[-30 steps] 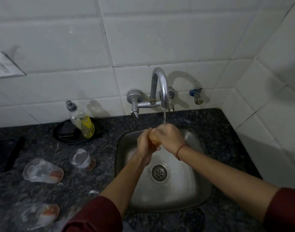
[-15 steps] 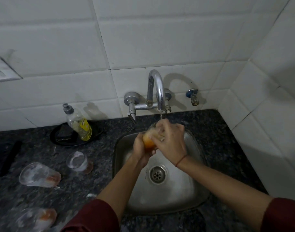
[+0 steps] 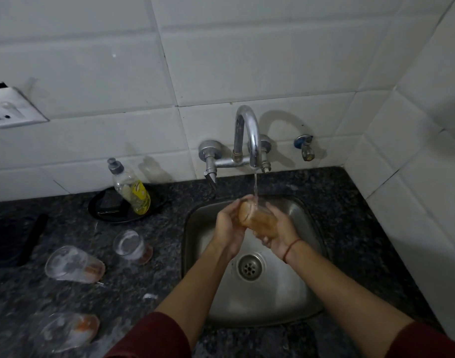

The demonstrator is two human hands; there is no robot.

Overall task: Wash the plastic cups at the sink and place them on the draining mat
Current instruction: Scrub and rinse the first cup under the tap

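Frame centre: left grip [image 3: 230,224] and right grip [image 3: 279,235] both grasped cup [image 3: 257,218] under tap [image 3: 249,140] stream, above sink [image 3: 195,254]. Other cups [image 3: 75,264] lay on desk [image 3: 169,202], lower left.

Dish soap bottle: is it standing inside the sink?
No, the dish soap bottle sits in a black dish on the counter, left of the sink.

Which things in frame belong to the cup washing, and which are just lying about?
Job: held cup, left hand, right hand, running tap, sink, three counter cups.
Lying about: soap bottle, black dish, wall socket, small side tap.
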